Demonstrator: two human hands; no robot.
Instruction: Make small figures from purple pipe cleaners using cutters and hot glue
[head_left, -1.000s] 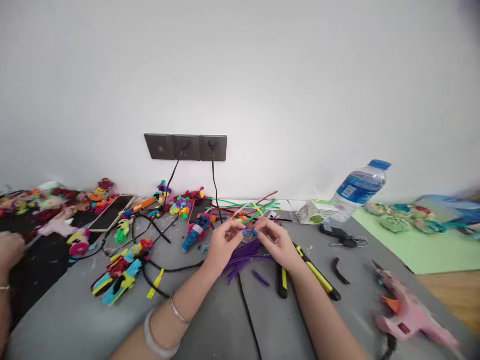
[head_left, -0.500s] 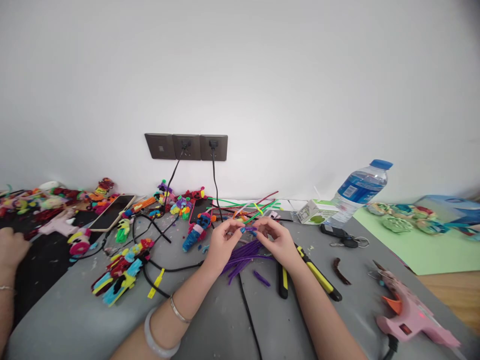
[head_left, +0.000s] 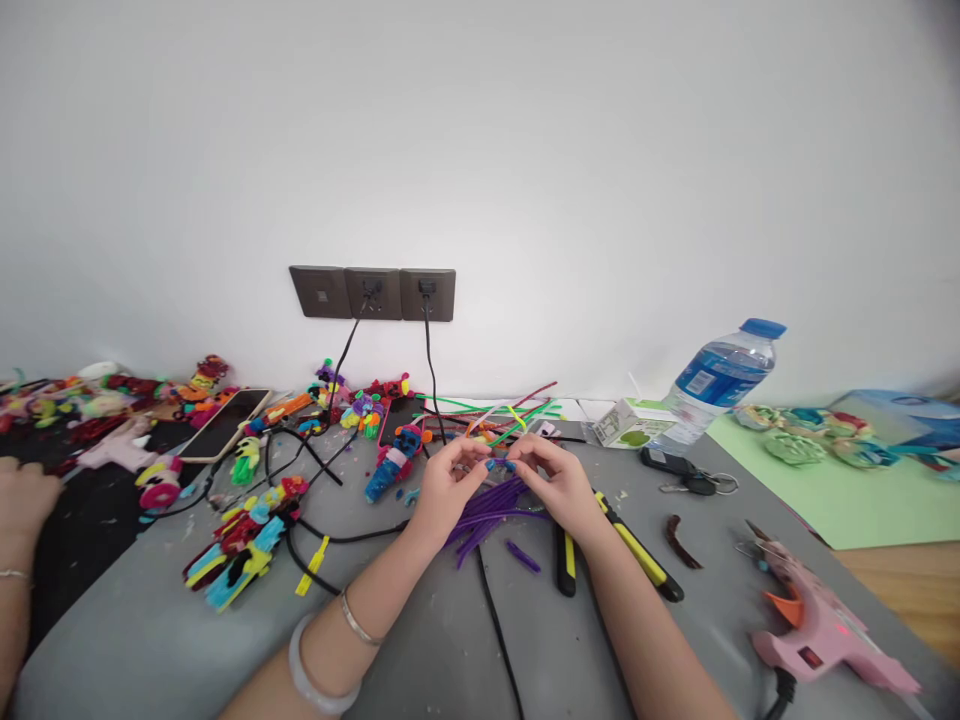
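My left hand (head_left: pixel 451 484) and my right hand (head_left: pixel 553 480) meet above the grey table (head_left: pixel 420 620), thumbs and forefingers pinched on a small purple piece (head_left: pixel 501 463) between them. Under my fingers lies a pile of purple pipe cleaners (head_left: pixel 487 512), with one short purple piece (head_left: pixel 523 556) apart, nearer me. Pliers with black and yellow handles (head_left: pixel 637 550) rest partly beneath my right forearm. Behind my hands are green, red and white pipe cleaners (head_left: pixel 517 412). A blue pipe-cleaner figure (head_left: pixel 391 470) lies to the left of my left hand.
At the right are a pink glue gun (head_left: pixel 821 625), keys (head_left: pixel 697 482), a small box (head_left: pixel 634 424) and a water bottle (head_left: pixel 716 380). Black cables (head_left: pixel 496 620) cross the table. More figures (head_left: pixel 244 545) and a phone (head_left: pixel 225 425) lie left. Another person's hand (head_left: pixel 26 500) is at the far left.
My fingertips have shifted slightly around the small purple piece, and less of it shows. Both forearms stay nearly in place.
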